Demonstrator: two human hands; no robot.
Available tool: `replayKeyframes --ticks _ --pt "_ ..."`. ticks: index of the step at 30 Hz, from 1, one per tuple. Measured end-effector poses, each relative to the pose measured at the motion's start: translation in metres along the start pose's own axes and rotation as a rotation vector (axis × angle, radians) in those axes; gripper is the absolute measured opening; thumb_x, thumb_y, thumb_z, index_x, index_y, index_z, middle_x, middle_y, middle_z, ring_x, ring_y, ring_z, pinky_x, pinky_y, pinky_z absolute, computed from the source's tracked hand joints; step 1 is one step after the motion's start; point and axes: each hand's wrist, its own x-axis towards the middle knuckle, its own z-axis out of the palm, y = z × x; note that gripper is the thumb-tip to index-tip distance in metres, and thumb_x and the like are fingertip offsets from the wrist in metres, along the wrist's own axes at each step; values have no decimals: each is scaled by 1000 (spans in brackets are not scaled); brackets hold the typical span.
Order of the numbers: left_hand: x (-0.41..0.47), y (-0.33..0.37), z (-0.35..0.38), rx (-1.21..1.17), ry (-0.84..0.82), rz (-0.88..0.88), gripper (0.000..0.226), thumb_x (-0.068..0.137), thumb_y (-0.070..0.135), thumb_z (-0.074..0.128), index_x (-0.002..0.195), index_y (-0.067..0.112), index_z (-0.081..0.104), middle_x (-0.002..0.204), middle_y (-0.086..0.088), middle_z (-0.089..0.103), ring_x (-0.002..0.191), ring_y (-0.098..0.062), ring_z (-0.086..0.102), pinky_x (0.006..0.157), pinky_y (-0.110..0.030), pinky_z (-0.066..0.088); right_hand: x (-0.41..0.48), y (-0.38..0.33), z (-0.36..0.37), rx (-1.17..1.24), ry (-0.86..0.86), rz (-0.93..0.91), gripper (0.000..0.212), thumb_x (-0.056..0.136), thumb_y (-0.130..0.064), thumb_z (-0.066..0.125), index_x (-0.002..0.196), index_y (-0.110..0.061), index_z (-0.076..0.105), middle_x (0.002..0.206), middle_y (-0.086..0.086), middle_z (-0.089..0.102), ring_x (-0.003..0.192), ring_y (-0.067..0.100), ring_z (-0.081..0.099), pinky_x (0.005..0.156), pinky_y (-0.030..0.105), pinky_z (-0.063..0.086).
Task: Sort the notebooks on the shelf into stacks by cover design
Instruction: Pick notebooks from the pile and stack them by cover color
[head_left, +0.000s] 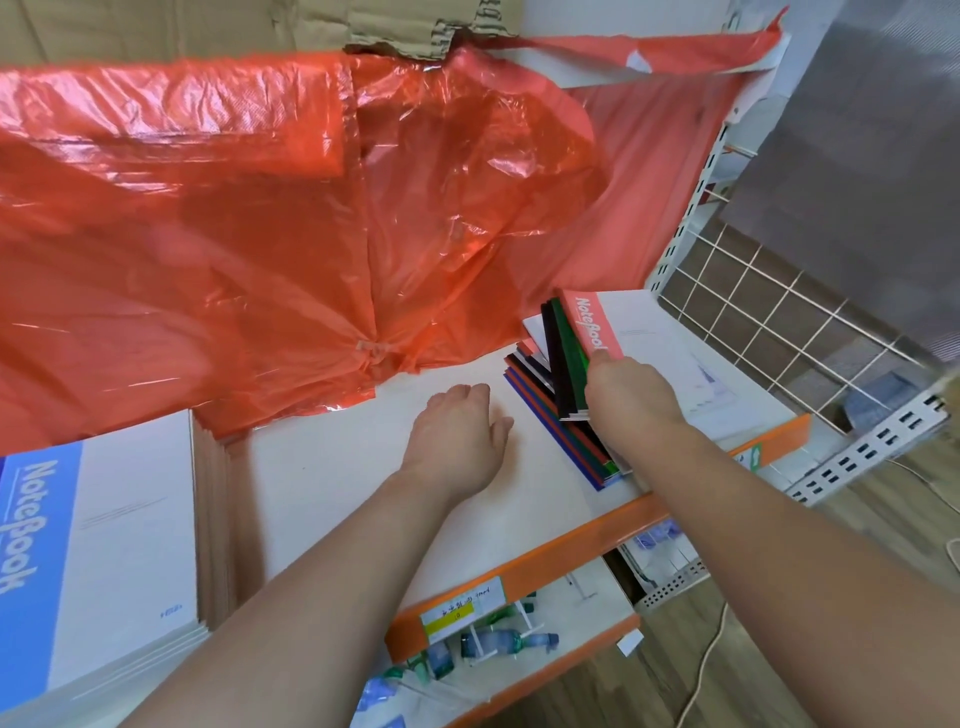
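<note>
While the left hand (457, 436) rests loosely curled and empty on the shelf (322, 467), the right hand (631, 397) grips a tilted bundle of notebooks (592, 327).

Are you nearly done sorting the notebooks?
Not yet. One stack of blue-striped notebooks looks done at the left of the shelf. The right hand grips a tilted bunch of notebooks, a pink-striped one on top. The mixed pile under it is left to sort. The left hand rests open on the shelf.
</note>
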Motion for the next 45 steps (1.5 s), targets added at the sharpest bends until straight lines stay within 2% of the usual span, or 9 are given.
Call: replayKeyframes --ticks 5,8,12,18,27,33,37,42,45 --pt "13 6 -4 -902 81 -337 35 98 44 49 103 13 65 103 -6 70 95 -29 67 83 -39 54 -25 -33 -3 35 121 -217 32 95 -11 43 126 -4 46 100 17 66 86 38 64 60 37 34" --pt "14 8 -3 -1375 -49 -471 31 100 34 53 109 6 64 102 -15 73 86 -30 71 78 -41 58 -46 -53 0 71 179 -436 40 96 -19 45 135 -8 46 90 11 69 76 35 65 54 34 33" --pt "12 0 3 -1315 5 -479 30 92 -1 46 113 11 64 107 -9 74 93 -28 72 83 -44 60 -48 -48 -3 259 124 -466 28 100 -30 37 115 -14 55 93 7 66 82 29 62 61 35 44" --pt "0 -14 -5 -1259 6 -462 32 95 0 39 100 21 62 102 -1 74 90 -23 73 75 -40 61 -4 -1 26 -53 -5 51 44 102 -33 36 129 0 47 140 25 43 134 41 34 106 46 34" --pt "-7 -21 -8 -1278 -6 -452 31 97 1 40 104 23 61 105 -3 74 92 -24 73 80 -43 60 -4 1 15 -68 11 25 28 86 6 48 113 0 51 105 18 65 95 36 63 66 37 43" --pt "-5 -19 -5 -1385 -8 -406 31 102 9 43 128 19 57 113 -3 73 99 -23 72 90 -45 56 -35 -54 -4 27 113 -208 25 93 -8 44 117 -4 52 97 17 68 85 38 65 60 36 34" --pt "-5 -14 -6 -1524 -13 -357 27 105 28 44 123 14 58 113 -7 73 104 -23 70 94 -40 54 -59 -87 -1 107 250 -451 16 76 -16 75 78 -10 61 58 5 60 43 27 56 39 26 26" --pt "-7 -25 -4 -1364 41 -383 29 101 6 46 126 18 56 112 -7 73 97 -25 72 80 -42 60 -51 -71 6 385 137 -460 24 99 -28 41 107 -13 58 92 6 64 84 27 60 65 37 47" --pt "-10 -28 -6 -1353 30 -404 29 101 5 44 122 20 57 109 -3 73 89 -20 74 71 -34 60 -23 -41 15 184 178 -268 31 99 -24 39 121 -9 54 122 14 57 115 31 49 97 40 39"
